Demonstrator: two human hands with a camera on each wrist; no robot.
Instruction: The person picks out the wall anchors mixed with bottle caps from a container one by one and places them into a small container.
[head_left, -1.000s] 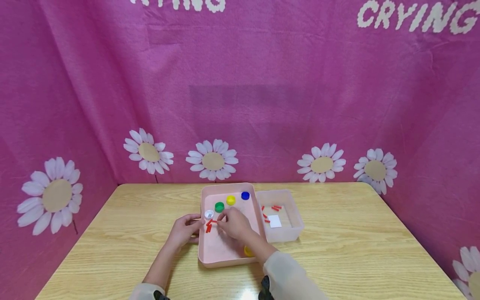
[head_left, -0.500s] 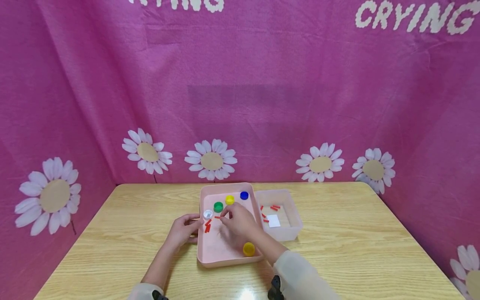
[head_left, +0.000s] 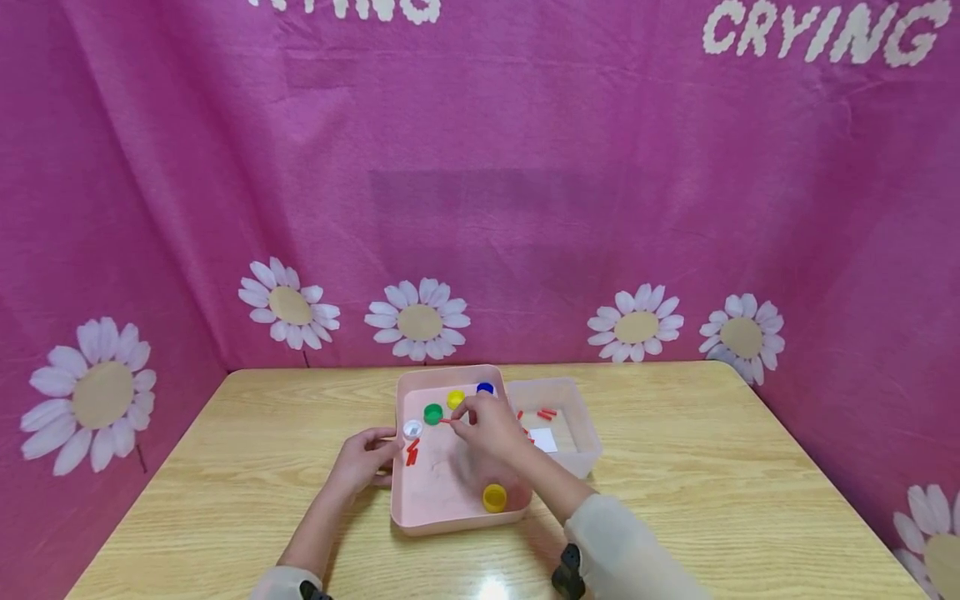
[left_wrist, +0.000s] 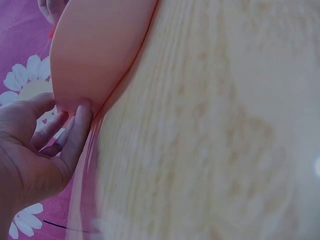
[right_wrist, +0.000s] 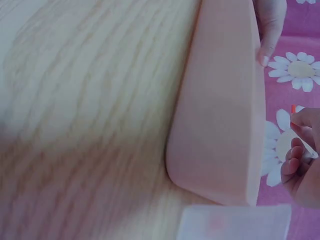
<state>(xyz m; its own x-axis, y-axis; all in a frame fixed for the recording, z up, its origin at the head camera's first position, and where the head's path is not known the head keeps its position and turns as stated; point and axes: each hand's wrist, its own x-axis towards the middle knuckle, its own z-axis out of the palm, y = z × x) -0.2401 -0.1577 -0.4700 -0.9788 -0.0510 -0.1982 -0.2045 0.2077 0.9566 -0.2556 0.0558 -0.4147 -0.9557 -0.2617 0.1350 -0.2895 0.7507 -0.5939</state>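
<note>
My right hand [head_left: 487, 427] pinches a small red stick [head_left: 446, 421] between thumb and fingertips, over the pink tray [head_left: 431, 518] and close to the green cap [head_left: 432, 414]. In the right wrist view the red stick [right_wrist: 293, 109] pokes out past the fingertips. At the tray's left side my left hand [head_left: 362, 461] holds the wall, thumb at the rim and fingers against the outside, as the left wrist view shows. Several red sticks [head_left: 412, 457] lie inside near that thumb. A clear white cap [head_left: 412, 429], a yellow cap [head_left: 456, 399] and a blue cap [head_left: 485, 388] stand along the back.
Another yellow cap [head_left: 494, 498] sits at the tray's front right. Against the tray's right side stands a translucent box [head_left: 588, 446] with several red sticks [head_left: 547, 414] and a white square [head_left: 543, 440] in it. A pink daisy curtain [head_left: 525, 250] hangs behind the table [head_left: 697, 467].
My right hand has moved up and right with the red stick, away from the loose sticks and toward the green cap. The left hand stays on the tray wall.
</note>
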